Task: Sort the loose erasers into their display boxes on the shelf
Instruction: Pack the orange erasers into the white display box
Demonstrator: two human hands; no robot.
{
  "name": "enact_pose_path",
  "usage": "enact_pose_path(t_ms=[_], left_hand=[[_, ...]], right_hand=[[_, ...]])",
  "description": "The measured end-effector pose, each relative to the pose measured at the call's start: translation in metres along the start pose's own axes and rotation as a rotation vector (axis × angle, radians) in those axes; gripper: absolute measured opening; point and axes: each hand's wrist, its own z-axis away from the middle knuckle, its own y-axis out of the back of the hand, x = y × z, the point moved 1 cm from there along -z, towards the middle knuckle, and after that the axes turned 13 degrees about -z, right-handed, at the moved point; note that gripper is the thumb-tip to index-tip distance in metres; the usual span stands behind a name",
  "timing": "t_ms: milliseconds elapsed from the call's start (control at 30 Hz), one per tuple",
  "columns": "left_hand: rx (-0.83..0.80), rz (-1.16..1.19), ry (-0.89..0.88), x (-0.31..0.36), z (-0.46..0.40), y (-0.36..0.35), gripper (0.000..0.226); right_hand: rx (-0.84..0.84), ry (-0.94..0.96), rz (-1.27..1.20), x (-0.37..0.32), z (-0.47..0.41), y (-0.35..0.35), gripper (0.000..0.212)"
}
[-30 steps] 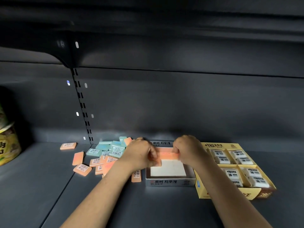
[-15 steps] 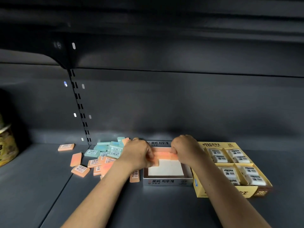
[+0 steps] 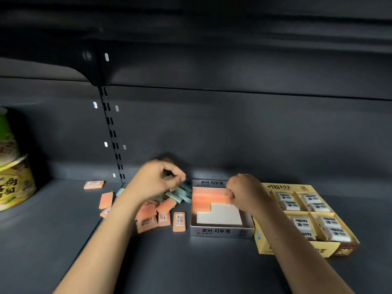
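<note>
- Loose erasers heaped on shelf, left of silver box.
- Left hand over heap, fingers curled; contents unclear — probably fetching another.
- Right hand pinches orange row at box's far side, steadying it.

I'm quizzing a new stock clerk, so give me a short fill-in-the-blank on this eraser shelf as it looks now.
1. The erasers already lined up in the silver box are ____ in colour.
2. The right hand is at the ____ box.
3. The loose pile holds orange and ____ erasers.
4. The wrapped white erasers sit in the ____ box.

Missing words: orange; silver; teal; yellow
</note>
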Motion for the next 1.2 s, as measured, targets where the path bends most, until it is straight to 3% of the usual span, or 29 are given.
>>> enact_pose_path(t_ms=[100, 233, 367, 500, 667, 767, 1000, 1200], left_hand=[[0.043, -0.06, 0.058, -0.02, 0.014, 0.029, 0.013], [-0.021, -0.134, 0.09, -0.034, 0.037, 0.042, 0.018], [-0.142, -0.143, 0.085, -0.026, 0.053, 0.026, 0.018], [-0.24, -0.279, 0.037, -0.013, 0.058, 0.0, 0.012], [-0.119, -0.57, -0.012, -0.014, 0.06, -0.01, 0.023], [-0.119, -0.619, -0.028, -0.015, 0.06, -0.011, 0.036], [-0.105, -0.662, -0.001, -0.021, 0.058, -0.017, 0.048], [-0.081, -0.668, -0.024, -0.02, 0.058, -0.019, 0.035]], right_hand=[[0.029, 0.031, -0.033, -0.003, -0.001, 0.006, 0.013], [0.09, 0.142, -0.222, -0.026, -0.001, 0.015, 0.01], [-0.021, 0.267, -0.436, -0.067, 0.005, 0.009, 0.009], [-0.059, 0.41, -0.381, -0.087, 0.009, -0.007, 0.014], [-0.11, 0.405, -0.227, -0.093, 0.016, -0.02, 0.029], [-0.122, 0.393, -0.109, -0.095, 0.014, -0.026, 0.041], [-0.061, 0.411, -0.116, -0.101, 0.012, -0.029, 0.022], [0.011, 0.497, -0.126, -0.104, 0.015, -0.032, 0.013]])
